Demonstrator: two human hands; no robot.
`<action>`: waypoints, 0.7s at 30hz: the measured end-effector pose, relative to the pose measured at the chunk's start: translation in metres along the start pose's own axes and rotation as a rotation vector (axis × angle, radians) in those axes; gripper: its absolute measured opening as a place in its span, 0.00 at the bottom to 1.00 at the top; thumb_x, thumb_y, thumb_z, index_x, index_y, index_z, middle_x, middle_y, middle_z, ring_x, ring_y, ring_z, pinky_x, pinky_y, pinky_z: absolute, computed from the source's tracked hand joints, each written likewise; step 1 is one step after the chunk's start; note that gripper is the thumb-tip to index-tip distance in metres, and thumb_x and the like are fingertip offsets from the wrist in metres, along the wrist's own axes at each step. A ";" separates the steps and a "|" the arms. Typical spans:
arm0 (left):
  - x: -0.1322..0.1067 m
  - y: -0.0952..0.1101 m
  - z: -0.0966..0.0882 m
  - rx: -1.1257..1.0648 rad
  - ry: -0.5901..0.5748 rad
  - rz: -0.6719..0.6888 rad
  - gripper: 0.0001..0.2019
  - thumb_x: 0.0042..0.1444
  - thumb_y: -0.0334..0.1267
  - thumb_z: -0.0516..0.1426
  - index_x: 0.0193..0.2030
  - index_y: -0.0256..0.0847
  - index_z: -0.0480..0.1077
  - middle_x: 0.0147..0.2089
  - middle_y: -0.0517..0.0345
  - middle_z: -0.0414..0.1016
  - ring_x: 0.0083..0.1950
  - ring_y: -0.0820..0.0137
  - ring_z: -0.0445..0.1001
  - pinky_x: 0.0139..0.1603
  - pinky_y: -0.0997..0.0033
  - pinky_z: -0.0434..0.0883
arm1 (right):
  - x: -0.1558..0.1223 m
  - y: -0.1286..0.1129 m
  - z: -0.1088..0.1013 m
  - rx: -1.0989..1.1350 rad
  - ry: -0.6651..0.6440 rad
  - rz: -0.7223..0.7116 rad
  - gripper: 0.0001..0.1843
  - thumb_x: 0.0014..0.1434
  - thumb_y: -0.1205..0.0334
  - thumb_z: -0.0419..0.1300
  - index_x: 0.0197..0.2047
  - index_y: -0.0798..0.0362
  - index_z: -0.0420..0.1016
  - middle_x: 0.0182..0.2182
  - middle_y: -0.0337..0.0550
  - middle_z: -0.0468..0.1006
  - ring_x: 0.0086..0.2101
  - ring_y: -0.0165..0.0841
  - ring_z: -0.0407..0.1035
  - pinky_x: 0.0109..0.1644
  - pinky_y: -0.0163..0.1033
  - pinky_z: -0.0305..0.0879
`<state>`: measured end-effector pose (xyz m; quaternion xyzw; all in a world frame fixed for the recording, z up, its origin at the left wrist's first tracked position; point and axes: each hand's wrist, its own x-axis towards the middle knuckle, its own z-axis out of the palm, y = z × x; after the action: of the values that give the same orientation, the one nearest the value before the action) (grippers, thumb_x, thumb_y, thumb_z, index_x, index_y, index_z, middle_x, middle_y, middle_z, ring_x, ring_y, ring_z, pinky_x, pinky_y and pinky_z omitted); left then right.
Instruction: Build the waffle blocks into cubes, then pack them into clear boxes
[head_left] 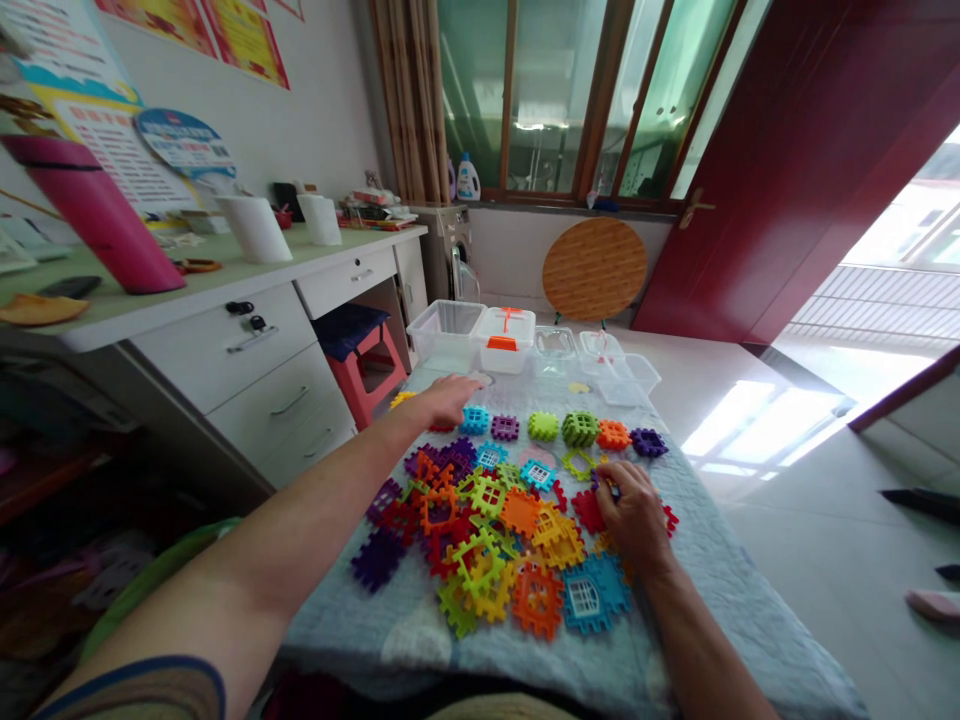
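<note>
My left hand (pixel 448 398) reaches to the left end of a row of plastic interlocking tiles, over a red tile (pixel 442 426) partly hidden beneath it. Its visible fingers are stretched forward. Beside it stands a blue tile stack (pixel 475 420), then a purple one (pixel 505 428). My right hand (pixel 634 505) is low over the right side of the heap, its fingers curled around a purple tile (pixel 598 479) that they mostly cover. Red tiles (pixel 587 510) lie by its thumb. The mixed heap (pixel 487 495) of notched tiles, some with window grids, fills the near middle.
Clear plastic boxes (pixel 447 332) and a white-lidded box (pixel 507 340) with an orange clasp stand at the table's far end. The blue cloth (pixel 720 600) covers the table. On the left are a pink stool (pixel 367 370) and a desk (pixel 255 370); a red door (pixel 765 180) stands right.
</note>
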<state>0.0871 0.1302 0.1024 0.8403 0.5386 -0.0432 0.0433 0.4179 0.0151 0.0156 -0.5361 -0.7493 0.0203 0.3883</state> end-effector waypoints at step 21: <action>-0.213 0.035 0.076 -0.316 0.300 -0.108 0.38 0.42 0.43 0.65 0.63 0.44 0.62 0.66 0.46 0.61 0.66 0.51 0.58 0.66 0.48 0.59 | 0.000 0.002 0.005 -0.006 0.023 -0.061 0.06 0.56 0.66 0.54 0.34 0.51 0.73 0.32 0.44 0.75 0.37 0.38 0.68 0.45 0.43 0.64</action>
<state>0.0277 -0.0856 0.0533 0.7901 0.5833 0.1647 0.0914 0.4166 0.0182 0.0111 -0.5144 -0.7607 -0.0001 0.3959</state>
